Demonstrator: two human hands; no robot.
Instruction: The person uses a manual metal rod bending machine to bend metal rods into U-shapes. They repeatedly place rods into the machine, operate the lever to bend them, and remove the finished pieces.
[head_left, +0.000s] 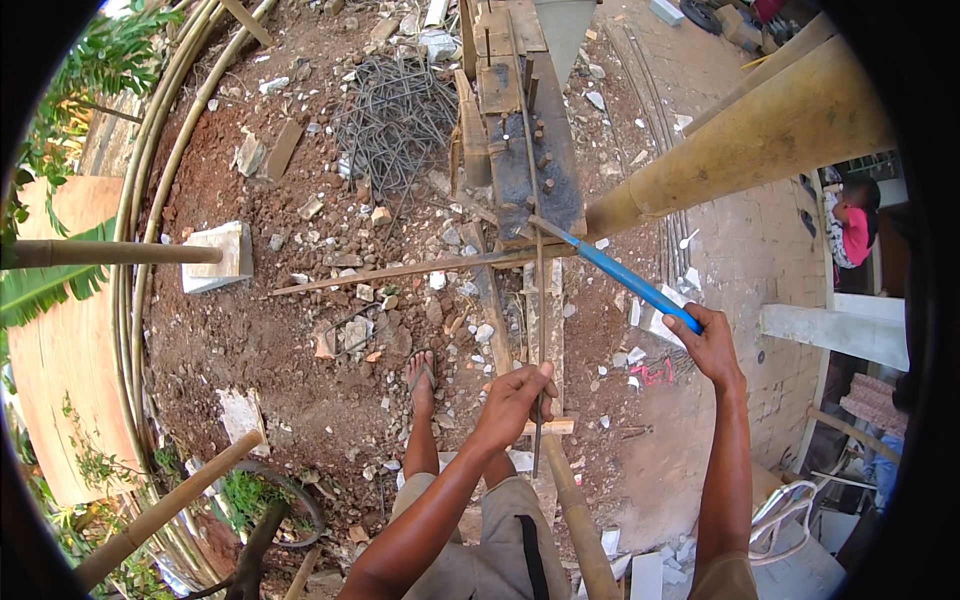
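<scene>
Left fingers (528, 382) grip a thin rod (541, 300) leading toward the pegged tabletop (513, 170) at twelve o'clock, while right fingers (712, 325), near three, clasp a blue-handled bar (640, 287).

The rod you work with looks like dull, dark metal (541, 300); your tool's blue handle (632, 284) is smooth with a slight sheen, whether paint or plastic you cannot tell. Before you, the wooden bench (563, 205) is rough and dark-stained, the heaped bent rods (395, 125) matt metal, the thick bamboo pole (770, 120) smooth. Your shorts (500, 530) are matt cloth.
</scene>
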